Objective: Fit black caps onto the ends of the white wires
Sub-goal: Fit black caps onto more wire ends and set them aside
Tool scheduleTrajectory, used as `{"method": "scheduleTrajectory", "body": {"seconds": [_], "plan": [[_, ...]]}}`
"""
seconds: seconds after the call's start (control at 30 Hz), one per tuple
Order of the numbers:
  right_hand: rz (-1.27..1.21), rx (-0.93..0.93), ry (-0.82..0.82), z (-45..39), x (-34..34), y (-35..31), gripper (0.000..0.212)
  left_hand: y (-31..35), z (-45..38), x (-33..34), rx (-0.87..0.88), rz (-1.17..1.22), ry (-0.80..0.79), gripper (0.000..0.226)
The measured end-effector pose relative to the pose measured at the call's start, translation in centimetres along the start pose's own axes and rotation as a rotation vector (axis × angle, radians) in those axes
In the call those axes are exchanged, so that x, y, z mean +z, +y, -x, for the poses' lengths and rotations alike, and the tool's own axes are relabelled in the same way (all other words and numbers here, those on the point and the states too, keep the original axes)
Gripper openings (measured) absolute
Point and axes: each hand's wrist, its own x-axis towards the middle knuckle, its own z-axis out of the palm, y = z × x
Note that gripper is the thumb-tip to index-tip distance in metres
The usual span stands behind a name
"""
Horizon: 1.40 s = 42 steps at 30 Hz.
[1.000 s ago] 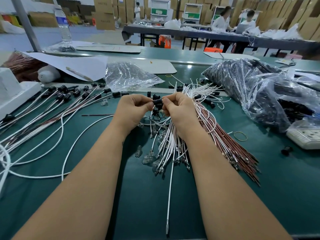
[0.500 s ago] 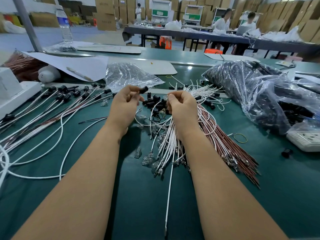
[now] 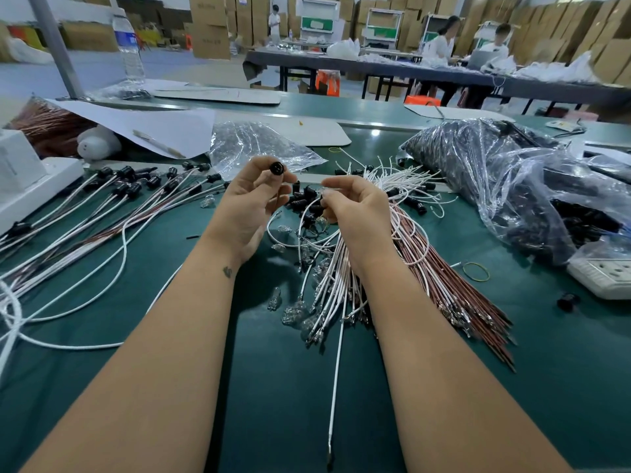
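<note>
While the left hand [image 3: 251, 203] is raised above the green table [image 3: 563, 387], its thumb and fingertips pinch a single black cap [image 3: 276, 168], the cap's open end turned toward the camera. Far out to the left of that hand lies a spread of finished wires [image 3: 112, 203] with black caps already on their far ends, fanned across the table and trailing into loose white loops nearer the body. Beyond them, further left, sits a white box [image 3: 30, 175], and above it a sheet of white paper [image 3: 150, 124] with a pen on it. Just beyond the left hand's fingertips lies a crumpled clear plastic bag [image 3: 252, 145].

Between the two hands, a little pile of loose black caps [image 3: 304, 196] rests on the table, with small clear bulbs [image 3: 293, 310] scattered closer to the wrists.

The right hand [image 3: 355, 213] hovers just beside the left, apart from it, fingers curled and pinching the end of a thin white wire [image 3: 336, 370] that runs down between the forearms toward the near edge. Under and just to the right of this hand lies the bundle of white wires [image 3: 396, 189], not yet capped, overlapping a sheaf of brown wires [image 3: 454, 278]. Further right of the hand sit a yellow rubber band [image 3: 476, 271], a stray black cap [image 3: 566, 300], a white power strip [image 3: 604, 276] and a large clear bag of black parts [image 3: 505, 186]
</note>
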Motion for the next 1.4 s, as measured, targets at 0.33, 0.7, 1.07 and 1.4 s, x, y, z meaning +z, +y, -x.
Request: {"method": "scheduleTrajectory", "body": {"seconds": [0.33,0.7,1.07,1.4], "plan": [[-0.162,0.036,0.044,-0.2,-0.3,-0.2,0.011,-1.2,-0.2,0.3,-0.023,-0.614,0.056,0.017],[-0.132,0.038,0.062,-0.4,-0.4,0.1,0.017,-1.4,-0.1,0.3,0.042,-0.695,0.082,0.020],[-0.043,0.014,0.043,-0.5,-0.5,0.3,0.019,-1.5,-0.1,0.4,0.058,-0.714,0.064,0.016],[0.013,0.000,0.022,-0.5,-0.4,0.5,0.018,-1.3,0.1,0.6,0.090,-0.760,0.010,0.013]]}}
